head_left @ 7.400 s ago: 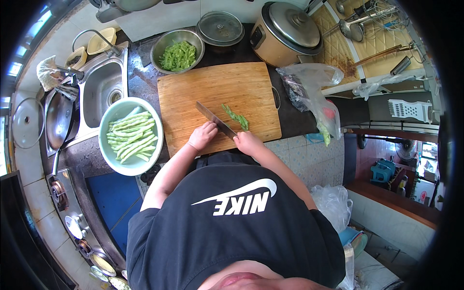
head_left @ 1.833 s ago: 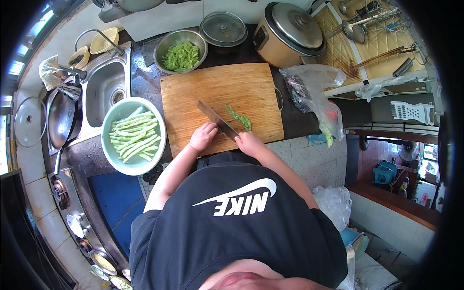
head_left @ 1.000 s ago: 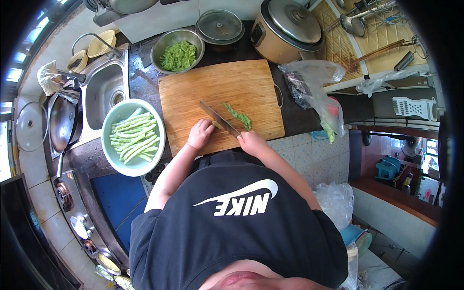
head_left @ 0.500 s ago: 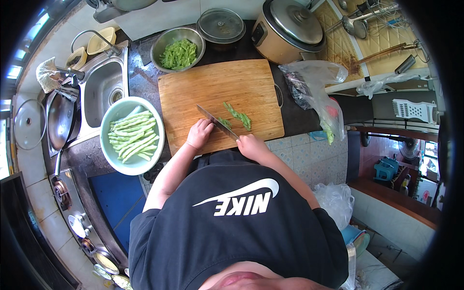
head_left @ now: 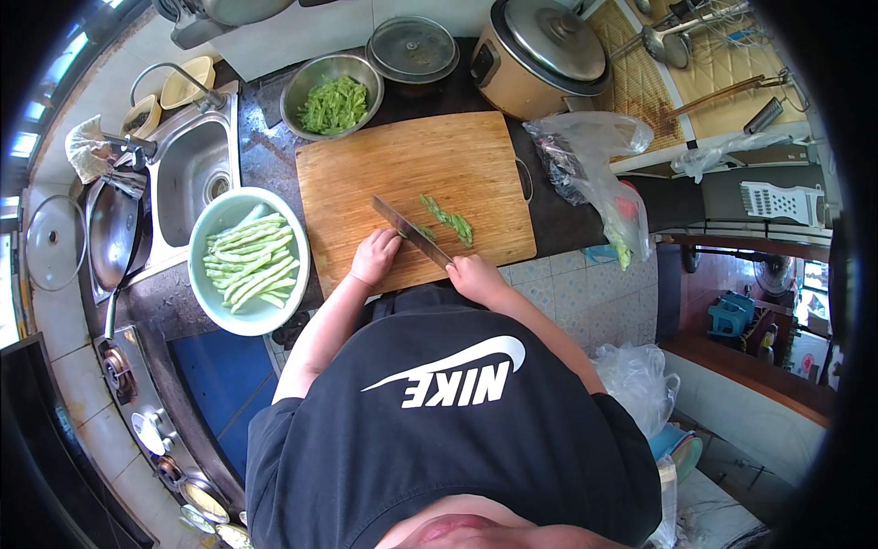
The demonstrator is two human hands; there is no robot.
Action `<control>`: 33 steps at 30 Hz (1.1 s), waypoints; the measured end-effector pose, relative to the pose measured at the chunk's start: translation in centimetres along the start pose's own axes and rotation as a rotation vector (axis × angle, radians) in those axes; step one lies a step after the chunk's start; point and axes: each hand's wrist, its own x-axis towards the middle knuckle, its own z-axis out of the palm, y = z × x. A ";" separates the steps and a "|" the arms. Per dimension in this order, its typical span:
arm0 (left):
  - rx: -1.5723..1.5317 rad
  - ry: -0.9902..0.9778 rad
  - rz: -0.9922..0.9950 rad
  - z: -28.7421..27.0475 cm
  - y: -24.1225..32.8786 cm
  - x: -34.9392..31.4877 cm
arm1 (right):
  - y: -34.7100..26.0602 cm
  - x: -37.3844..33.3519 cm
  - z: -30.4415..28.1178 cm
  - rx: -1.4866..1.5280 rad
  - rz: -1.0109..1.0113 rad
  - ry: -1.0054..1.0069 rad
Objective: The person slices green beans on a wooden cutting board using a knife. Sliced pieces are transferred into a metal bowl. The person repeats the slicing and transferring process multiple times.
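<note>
Moved since earlier frames: small cluster of green pieces [head_left: 426,233], now lying along the right side of the blade; longer row of slices [head_left: 446,220] remains farther right.
Knife [head_left: 399,219]: broad flat metal blade, set diagonally on the board, free end pointing up and left; handle hidden in the grip.
Cutting board [head_left: 366,165]: wood, pale brown with visible grain, rectangular, rounded corners, wire handle at right edge.
Mint bowl [head_left: 240,322]: round, smooth, pale green, left of the board; contains long slender whole beans [head_left: 251,261], roughly parallel.
Steel bowl [head_left: 294,99]: round, shiny, behind the board; contains a heap of chopped greens [head_left: 334,103].
Bench [head_left: 265,160]: dark surface, worn and wet-looking near the sink [head_left: 189,178], which is stainless, with a curved tap.
Behind board: lidded pot [head_left: 413,50] beside the steel bowl; large rice cooker [head_left: 523,78], tan body, metal lid.
Right of board: plastic bag [head_left: 611,151], crumpled, translucent, close to the board's edge.
Left hand [head_left: 374,255]: fingers curled beside the blade, bit of green at the fingertips; whether they grip it, cannot tell.
Right hand [head_left: 476,278]: closed firmly round the knife handle.
Hands: apart, forearms angled inward over the near edge.
</note>
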 end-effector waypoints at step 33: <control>-0.037 -0.050 0.017 0.0 -0.3 -0.1 | 1.6 -2.4 -1.7 -0.059 -0.053 0.030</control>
